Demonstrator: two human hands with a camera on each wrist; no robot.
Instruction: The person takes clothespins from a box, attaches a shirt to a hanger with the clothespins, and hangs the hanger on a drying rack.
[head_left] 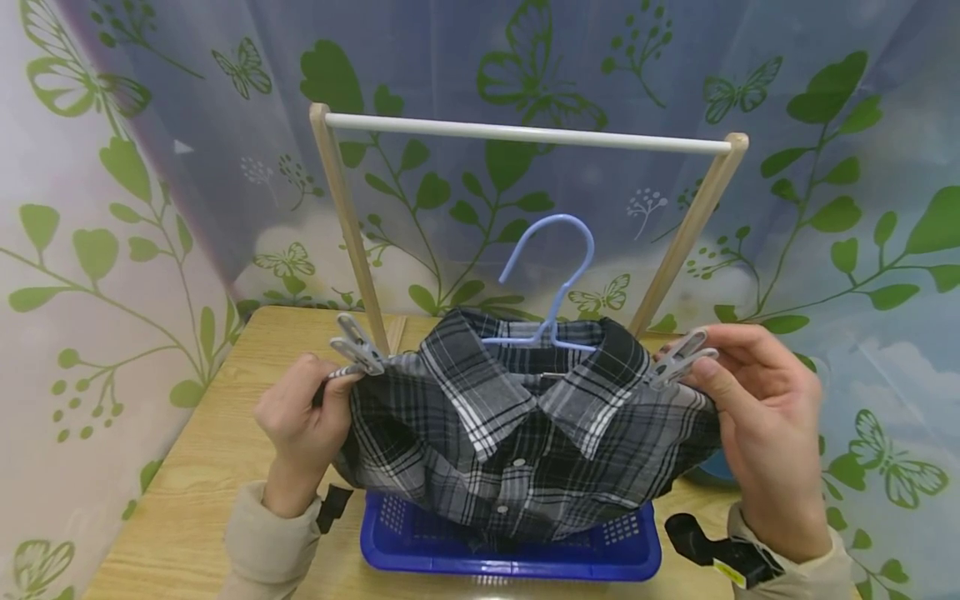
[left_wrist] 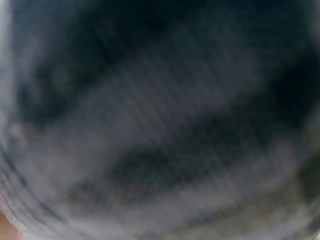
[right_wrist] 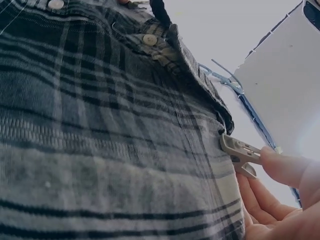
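Both hands hold the soft plaid shirt [head_left: 525, 433] up over the blue plastic basket [head_left: 510, 554] on the wooden bench [head_left: 217, 467], left hand [head_left: 303, 421] gripping its shoulder by one grey clothespin [head_left: 358, 343], right hand [head_left: 757, 417] pinching the other clothespin [head_left: 678, 358] (so it stays pinned on the blue hanger [head_left: 551, 275]).

A grey and black plaid shirt [head_left: 517, 433] hangs on a light blue hanger [head_left: 551, 283], collar open, buttons closed. A grey clothespin [head_left: 358, 343] clips its left shoulder, and another clothespin [head_left: 681, 357] clips its right shoulder.
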